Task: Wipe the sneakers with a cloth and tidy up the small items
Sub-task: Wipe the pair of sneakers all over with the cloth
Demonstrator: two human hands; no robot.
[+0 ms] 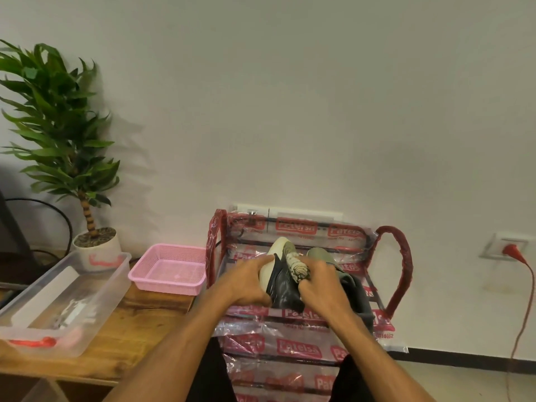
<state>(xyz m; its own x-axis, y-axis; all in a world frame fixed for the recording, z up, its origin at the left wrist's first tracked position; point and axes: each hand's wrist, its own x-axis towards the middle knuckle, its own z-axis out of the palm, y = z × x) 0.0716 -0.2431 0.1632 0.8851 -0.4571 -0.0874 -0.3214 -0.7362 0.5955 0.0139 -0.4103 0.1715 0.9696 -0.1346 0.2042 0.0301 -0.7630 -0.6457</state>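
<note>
We are wiping: left hand (249,283) gripping sneaker (282,285) by white sole above rack (401,256), right hand (322,287) clutching cloth (296,266) against upper. Next, we are judging: turning shoe, rubbing unwiped sides.

The person's left hand (248,282) and right hand (322,285) are bare, and the fingers (259,262) show as plain, rounded shapes, too blurred for finer detail. The left forearm (179,343) and right forearm (371,352) are bare too, with uncovered skin up to the frame's lower edge; faint lengthwise ridges run along both. Below the arms two patches of a plain black garment (208,372) cover the legs, matte and unpatterned; its cut cannot be told.
</note>
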